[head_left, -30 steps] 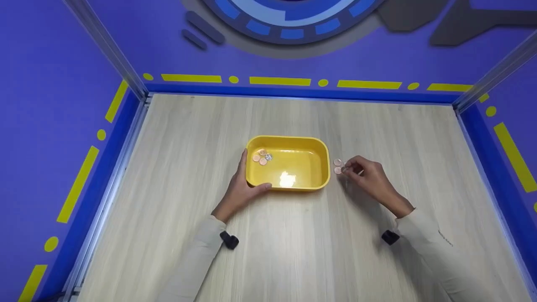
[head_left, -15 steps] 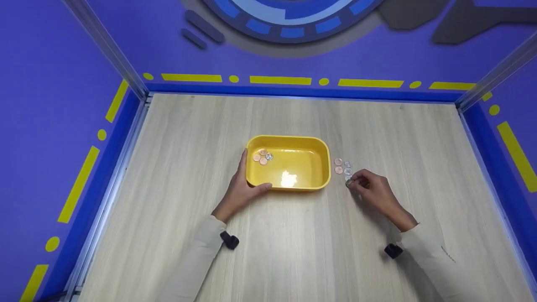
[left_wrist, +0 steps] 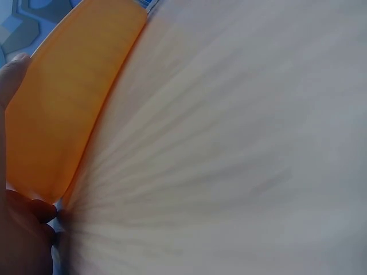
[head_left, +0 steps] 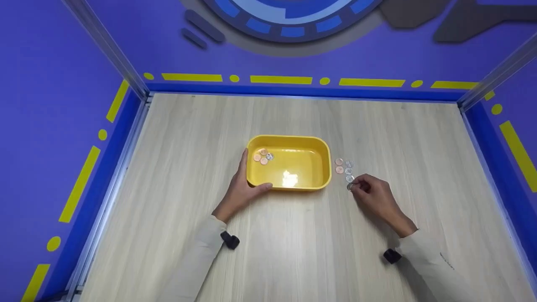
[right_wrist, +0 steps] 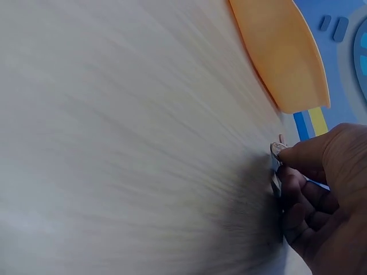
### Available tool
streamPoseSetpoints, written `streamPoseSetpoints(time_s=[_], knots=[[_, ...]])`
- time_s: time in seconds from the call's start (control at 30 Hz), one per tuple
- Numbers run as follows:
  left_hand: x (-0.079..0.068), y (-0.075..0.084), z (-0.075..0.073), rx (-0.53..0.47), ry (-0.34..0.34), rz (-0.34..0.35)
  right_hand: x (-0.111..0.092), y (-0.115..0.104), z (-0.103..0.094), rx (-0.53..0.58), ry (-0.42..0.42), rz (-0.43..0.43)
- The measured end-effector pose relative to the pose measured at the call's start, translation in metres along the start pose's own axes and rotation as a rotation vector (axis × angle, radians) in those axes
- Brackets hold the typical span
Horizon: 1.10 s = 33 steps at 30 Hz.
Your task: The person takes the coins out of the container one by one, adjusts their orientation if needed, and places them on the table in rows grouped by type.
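My left hand [head_left: 243, 188] grips the near left corner of a yellow rectangular container [head_left: 326, 167], thumb on the front rim and fingers along the left wall. Inside it, at the left, lie three copper coins [head_left: 257, 157] and one silver coin [head_left: 269, 156]. To the right of the container, my right hand [head_left: 375, 197] pinches a silver coin [head_left: 350, 187] between thumb and fingers, close over the table at the near end of a column of silver coins [head_left: 348, 171]. Beside that column are two copper coins [head_left: 339, 170]. The right wrist view shows the pinched coin [right_wrist: 278, 148] tilted at the fingertips.
The wood-grain table [head_left: 293, 243] is bounded by blue-purple walls [head_left: 272, 58] at the back and sides, with metal framing [head_left: 109, 184] along the left edge. Black wrist cameras [head_left: 230, 240] sit at both sleeves.
My right hand has moved toward me with the silver coin, from beside the copper coins to the column's near end, uncovering the other silver coins. My left hand and the container stay put.
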<state>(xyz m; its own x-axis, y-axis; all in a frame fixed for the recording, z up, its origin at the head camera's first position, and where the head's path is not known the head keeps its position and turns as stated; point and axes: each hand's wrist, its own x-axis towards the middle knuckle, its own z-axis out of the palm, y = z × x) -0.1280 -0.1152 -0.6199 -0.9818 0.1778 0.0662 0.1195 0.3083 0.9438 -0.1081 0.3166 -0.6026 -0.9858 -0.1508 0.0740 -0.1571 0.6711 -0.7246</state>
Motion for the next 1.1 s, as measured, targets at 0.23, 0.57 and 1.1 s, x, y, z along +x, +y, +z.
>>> streamPoseSetpoints(time_s=[0.23,0.57,1.1], knots=[[-0.001,0.002,0.001,0.005,-0.002,0.009,-0.003,0.000,0.000,-0.051,0.038,0.003],[0.000,0.000,0.002,0.006,0.003,0.001,-0.002,0.003,0.001,-0.022,0.066,-0.005],[-0.001,0.002,0.001,0.001,0.005,0.006,0.019,-0.027,-0.009,0.056,0.036,0.026]])
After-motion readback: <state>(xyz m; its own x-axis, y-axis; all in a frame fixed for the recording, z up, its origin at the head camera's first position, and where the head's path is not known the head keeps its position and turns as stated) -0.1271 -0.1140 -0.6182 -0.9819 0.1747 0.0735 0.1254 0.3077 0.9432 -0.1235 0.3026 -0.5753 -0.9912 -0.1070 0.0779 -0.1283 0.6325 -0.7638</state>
